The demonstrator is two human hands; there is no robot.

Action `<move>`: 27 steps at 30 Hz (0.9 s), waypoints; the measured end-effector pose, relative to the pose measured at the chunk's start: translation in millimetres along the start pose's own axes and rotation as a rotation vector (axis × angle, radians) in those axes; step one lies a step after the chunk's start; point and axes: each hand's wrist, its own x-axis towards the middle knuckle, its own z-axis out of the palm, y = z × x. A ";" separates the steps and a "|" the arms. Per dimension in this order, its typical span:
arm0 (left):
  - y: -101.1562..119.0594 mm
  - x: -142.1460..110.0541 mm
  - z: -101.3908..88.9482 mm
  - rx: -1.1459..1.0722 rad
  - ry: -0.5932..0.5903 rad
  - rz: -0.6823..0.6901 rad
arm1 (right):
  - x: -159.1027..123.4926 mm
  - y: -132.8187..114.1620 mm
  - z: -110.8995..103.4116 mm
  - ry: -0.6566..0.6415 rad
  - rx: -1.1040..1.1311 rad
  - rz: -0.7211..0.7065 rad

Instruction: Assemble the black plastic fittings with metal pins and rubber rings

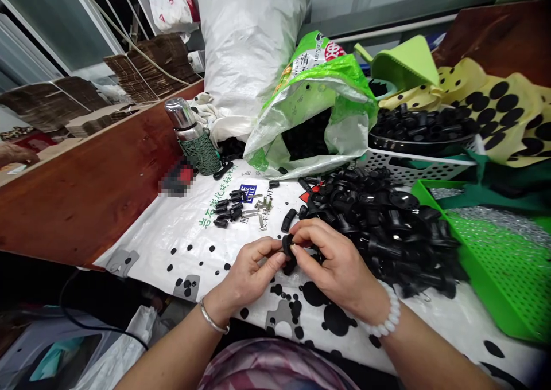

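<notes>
Low over the white sheet, my left hand pinches a small black plastic part with a round flange between thumb and fingers. My right hand grips the same part from the other side, its fingertips closed against it. Just beyond the fingers lies a loose black cylindrical piece. To the right of my right hand is a large heap of black plastic parts. Farther off, several small black cylinders lie beside thin metal strips.
A steel flask in a green knit sleeve stands at the back left. Behind the heap are an open green-and-white bag, a black bowl of caps and a white basket. A green perforated tray sits at right. Another person's hand shows at far left.
</notes>
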 end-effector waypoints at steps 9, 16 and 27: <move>-2.8 2.2 1.2 0.134 0.038 0.092 | -0.6 -3.2 -0.8 -0.009 -0.014 -0.023; 1.5 0.8 -0.2 0.056 -0.001 0.041 | -0.4 -2.4 -0.8 -0.011 -0.024 -0.033; 2.2 1.7 -1.3 0.131 -0.067 0.117 | -0.9 -3.7 -0.8 -0.032 -0.054 -0.023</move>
